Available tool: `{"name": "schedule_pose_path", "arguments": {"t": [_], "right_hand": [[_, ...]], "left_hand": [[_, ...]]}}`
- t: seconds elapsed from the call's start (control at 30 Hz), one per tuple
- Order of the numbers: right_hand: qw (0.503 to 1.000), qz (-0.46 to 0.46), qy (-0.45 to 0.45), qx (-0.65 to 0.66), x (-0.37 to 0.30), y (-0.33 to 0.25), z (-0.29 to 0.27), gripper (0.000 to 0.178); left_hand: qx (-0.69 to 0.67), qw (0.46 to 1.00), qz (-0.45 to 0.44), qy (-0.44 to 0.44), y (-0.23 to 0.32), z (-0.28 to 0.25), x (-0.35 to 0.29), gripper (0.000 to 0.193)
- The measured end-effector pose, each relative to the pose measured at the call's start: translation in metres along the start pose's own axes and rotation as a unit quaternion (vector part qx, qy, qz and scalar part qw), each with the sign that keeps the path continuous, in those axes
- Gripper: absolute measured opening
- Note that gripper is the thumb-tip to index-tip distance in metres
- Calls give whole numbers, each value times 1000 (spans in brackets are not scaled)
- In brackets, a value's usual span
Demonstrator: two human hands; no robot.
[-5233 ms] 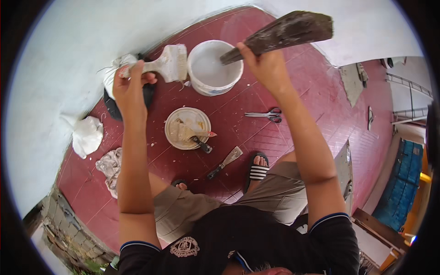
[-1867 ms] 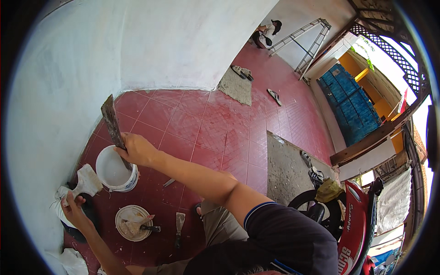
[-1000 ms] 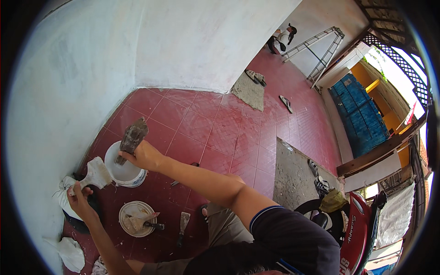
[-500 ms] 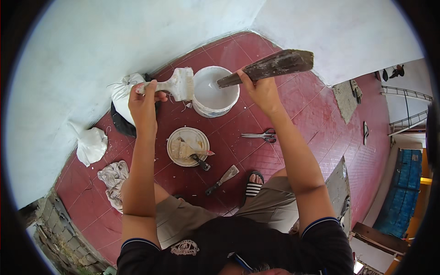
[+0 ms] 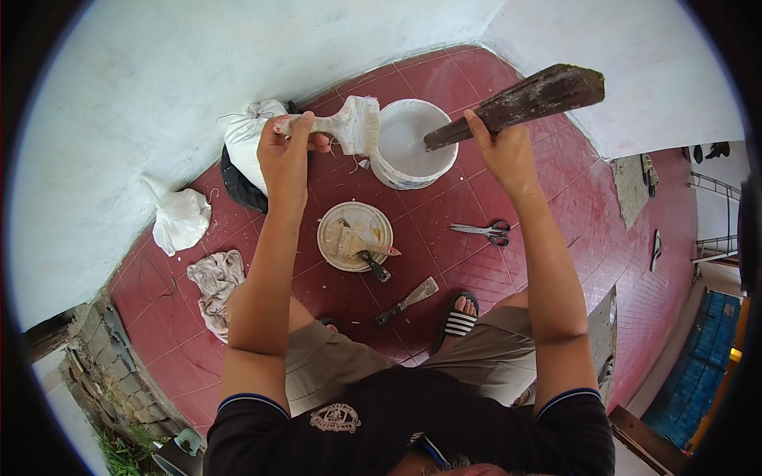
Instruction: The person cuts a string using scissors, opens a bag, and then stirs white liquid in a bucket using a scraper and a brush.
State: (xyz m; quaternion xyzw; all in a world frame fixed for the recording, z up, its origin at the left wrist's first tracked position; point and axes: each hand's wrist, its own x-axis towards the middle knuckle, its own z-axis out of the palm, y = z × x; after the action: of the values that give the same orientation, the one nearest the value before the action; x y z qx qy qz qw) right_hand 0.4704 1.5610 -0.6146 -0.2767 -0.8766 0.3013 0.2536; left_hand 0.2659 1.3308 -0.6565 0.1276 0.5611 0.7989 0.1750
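Note:
My left hand (image 5: 286, 163) grips the handle of a wide paintbrush (image 5: 359, 125), its bristles coated white and pointing right, at the left rim of a bucket. The white bucket (image 5: 413, 181) holds whitish liquid. My right hand (image 5: 506, 155) is closed round a dark, flat wooden stick (image 5: 540, 99), smeared with white. Its narrow end reaches over the bucket's right side, while the broad end points up and right. Nearer me lies a round lid (image 5: 328, 250) bearing a second paintbrush (image 5: 353, 244) and a black-handled tool (image 5: 375, 266).
Scissors (image 5: 482, 231) and a scraper (image 5: 409, 301) lie on the red tiled floor (image 5: 429, 381). A crumpled cloth (image 5: 216, 289), a tied white bag (image 5: 178, 216) and a larger white sack (image 5: 248, 147) are at the left. Pale walls (image 5: 159, 87) rise behind; a sandal (image 5: 458, 321) is on my foot.
The floor things have shifted right and slightly up in the picture as the view turned. Both hands keep their holds, and the brush stays beside the bucket's rim.

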Motion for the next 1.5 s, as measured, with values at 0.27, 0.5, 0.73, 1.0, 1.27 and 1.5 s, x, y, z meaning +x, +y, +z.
{"name": "schedule_pose_path", "arguments": {"t": [0.27, 0.5, 0.73, 1.0, 1.27, 1.5], "right_hand": [[996, -4, -21, 89, -8, -5, 21, 19], [997, 25, 66, -4, -2, -33, -39, 26], [990, 27, 137, 23, -4, -43, -66, 32], [988, 40, 142, 46, -7, -50, -80, 28], [994, -9, 85, 63, -12, -49, -71, 25], [999, -32, -15, -6, -15, -47, -55, 18]], "left_hand": [[7, 1000, -6, -2, -2, 0, 1, 13], [4, 1000, -2, 2, 0, -1, 0, 13], [-9, 1000, -8, 12, 4, 1, -2, 13], [-15, 1000, 1, 9, 3, 1, -3, 19], [-7, 1000, 5, 11, 3, 0, -3, 18], [-14, 1000, 4, 12, 5, 0, -3, 19]]}}
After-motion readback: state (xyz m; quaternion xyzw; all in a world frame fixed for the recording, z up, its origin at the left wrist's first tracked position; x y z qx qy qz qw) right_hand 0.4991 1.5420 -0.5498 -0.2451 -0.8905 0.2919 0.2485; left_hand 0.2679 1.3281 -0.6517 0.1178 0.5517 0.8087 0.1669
